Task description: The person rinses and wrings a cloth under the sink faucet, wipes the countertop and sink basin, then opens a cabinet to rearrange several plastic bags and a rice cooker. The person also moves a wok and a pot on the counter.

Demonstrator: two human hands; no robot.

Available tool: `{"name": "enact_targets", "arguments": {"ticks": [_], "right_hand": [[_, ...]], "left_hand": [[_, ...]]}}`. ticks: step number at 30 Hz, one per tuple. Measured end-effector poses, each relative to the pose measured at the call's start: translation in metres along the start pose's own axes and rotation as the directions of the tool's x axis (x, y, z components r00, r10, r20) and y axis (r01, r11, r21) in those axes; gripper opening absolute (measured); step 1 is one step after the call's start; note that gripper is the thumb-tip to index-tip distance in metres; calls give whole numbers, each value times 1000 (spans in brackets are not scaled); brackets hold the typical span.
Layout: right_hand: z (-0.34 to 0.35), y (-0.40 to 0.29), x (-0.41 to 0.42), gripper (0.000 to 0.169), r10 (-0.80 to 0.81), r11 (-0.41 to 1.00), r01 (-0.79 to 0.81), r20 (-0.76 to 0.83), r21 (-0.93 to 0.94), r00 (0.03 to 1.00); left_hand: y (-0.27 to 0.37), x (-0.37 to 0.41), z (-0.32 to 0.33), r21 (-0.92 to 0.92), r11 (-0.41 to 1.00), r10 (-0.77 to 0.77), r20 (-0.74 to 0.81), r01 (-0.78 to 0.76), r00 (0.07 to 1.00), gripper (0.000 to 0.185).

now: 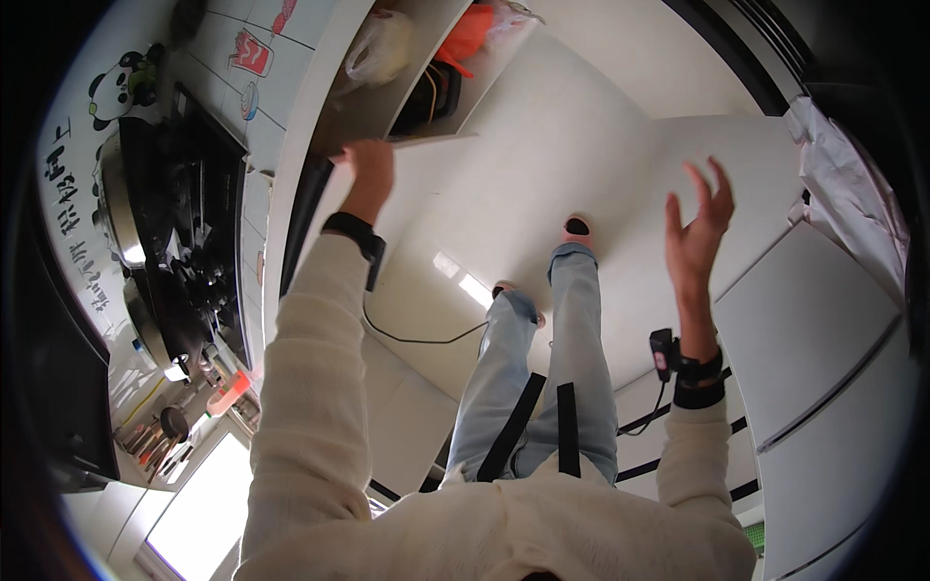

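My left hand point(370, 173) is closed over the top edge of a white cabinet door point(436, 140), which stands swung out from the lower kitchen cabinet. The fingertips are hidden behind that edge. Inside the cabinet lie a tied translucent plastic bag point(379, 47), a red plastic bag point(466, 36) and a dark object point(436, 94) that I cannot make out. My right hand point(701, 229) is raised in the air to the right, fingers spread and holding nothing. Both wrists wear black straps with small devices.
On the left, a black gas cooktop point(211, 232) carries pans point(120, 196). Beyond it are an orange bottle point(229, 392) and hanging utensils point(152, 443). A white refrigerator point(814, 290) stands right, with pale sheeting point(846, 174) over it. A black cable point(421, 340) hangs from my left wrist.
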State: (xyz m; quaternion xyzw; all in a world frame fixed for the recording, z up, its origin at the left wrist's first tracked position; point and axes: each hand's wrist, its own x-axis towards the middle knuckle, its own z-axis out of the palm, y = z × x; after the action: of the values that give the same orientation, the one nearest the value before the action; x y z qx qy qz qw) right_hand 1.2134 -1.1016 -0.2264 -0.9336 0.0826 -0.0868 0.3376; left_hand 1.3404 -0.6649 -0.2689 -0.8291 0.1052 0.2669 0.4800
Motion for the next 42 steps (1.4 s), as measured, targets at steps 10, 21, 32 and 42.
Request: {"name": "enact_targets", "arguments": {"ticks": [10,21,32,42], "right_hand": [[60,-29,-53,26,24,929,-115,253,353,967],[84,-21,-70,22,97,858,-343,537,382,838],[141,-27,-43,22,-37,941,-162,565,298,824],[199,-82,76,19,-473,866,335,396,370,787]], "left_hand": [[120,-200,3,350,820,535,-194,-452,822,12],[166,-358,100,-466,842,424,256,-273,869,51],[185,-413,201,-607,775,435,313,-175,844,44],[167,-171,206,-883,-360,223,233,302,947,37]]}}
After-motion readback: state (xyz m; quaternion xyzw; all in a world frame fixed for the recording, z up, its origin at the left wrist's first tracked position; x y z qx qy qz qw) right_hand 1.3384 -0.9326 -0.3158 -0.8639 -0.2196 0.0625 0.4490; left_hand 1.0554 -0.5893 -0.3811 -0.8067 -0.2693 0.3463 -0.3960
